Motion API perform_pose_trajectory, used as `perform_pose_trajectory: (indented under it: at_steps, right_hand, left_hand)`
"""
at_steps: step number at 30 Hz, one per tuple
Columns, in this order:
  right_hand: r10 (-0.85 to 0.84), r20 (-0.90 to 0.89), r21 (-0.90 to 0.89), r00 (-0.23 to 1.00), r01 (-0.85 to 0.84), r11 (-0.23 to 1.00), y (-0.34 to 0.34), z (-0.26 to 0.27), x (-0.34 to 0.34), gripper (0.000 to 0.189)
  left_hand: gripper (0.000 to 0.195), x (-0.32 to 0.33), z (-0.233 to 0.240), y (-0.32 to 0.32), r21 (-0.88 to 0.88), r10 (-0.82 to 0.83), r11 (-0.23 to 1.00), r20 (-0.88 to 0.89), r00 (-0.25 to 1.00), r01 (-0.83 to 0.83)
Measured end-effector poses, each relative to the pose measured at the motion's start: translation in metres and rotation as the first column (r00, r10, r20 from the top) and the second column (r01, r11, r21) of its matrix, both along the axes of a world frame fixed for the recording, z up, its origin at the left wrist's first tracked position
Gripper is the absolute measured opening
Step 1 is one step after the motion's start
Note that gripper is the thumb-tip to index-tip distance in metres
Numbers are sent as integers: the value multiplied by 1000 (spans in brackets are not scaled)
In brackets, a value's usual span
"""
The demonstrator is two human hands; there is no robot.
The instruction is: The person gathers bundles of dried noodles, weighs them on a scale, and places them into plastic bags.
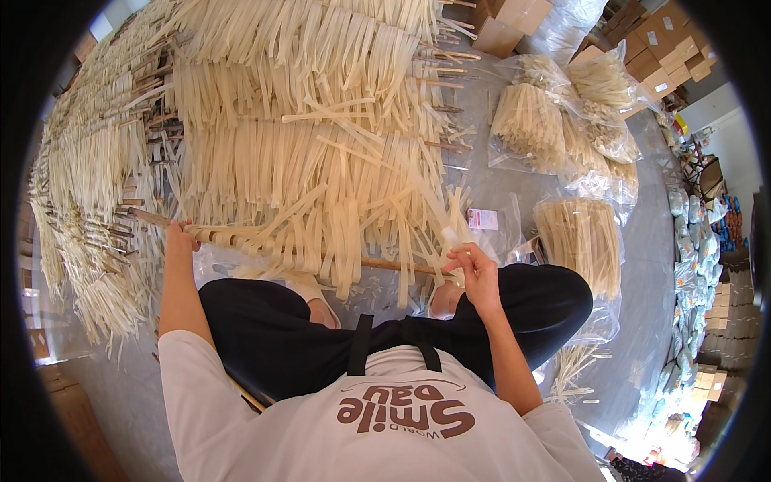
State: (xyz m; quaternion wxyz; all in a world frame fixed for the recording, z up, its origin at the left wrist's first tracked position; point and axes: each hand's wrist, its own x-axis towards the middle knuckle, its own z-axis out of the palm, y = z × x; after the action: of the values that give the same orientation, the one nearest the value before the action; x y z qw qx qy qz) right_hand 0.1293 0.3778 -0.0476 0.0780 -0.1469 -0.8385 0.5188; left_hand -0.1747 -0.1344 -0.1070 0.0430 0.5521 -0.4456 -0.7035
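Observation:
A long wooden stick (385,263) lies crosswise before my knees, with wide, pale dried noodle-like strips (346,253) hanging over it. My left hand (182,234) grips the stick near its left end, beside bunched strips. Near the stick's right end, my right hand (473,265) has its fingers bent close to a whitish strip end (450,235); whether it pinches a strip or the stick's tip cannot be told. Beyond the stick, rows of similar strips (241,156) hang on more sticks, and a few loose strips lie across them.
Clear plastic bags filled with strips (530,123) stand at the right, another bagged bundle (578,241) beside my right knee. A small printed card (483,219) lies near it. Cardboard boxes (668,54) are stacked at the upper right. Strip scraps (569,373) lie on the grey floor.

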Motion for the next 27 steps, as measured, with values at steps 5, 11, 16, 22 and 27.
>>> perform_pose_trajectory:
  at_steps: [5,11,16,22,27]
  right_hand:
    - [106,70,-411,992,-68,909,5,-13,6,15]
    - [82,174,-832,981,102,545,-11,-3,9,19]
    - [95,220,-911,971,170,376,-14,10,6,23]
    - [121,176,-953,977,138,271,-15,11,5,21]
    - [100,133,-885,986,73,460,-24,12,6,25]
  left_hand:
    - [24,-3,1,0,24,21,999,20,1000,-22]
    - [23,-6,-7,-8,11,-17,1000,18,1000,17]
    - [22,-5,-10,-8,17,-14,1000,10,1000,14]
    - [25,-5,-7,-6,27,13,1000,-3,1000,-13]
    - [27,-4,-3,-3,8,-4,1000,22,1000,4]
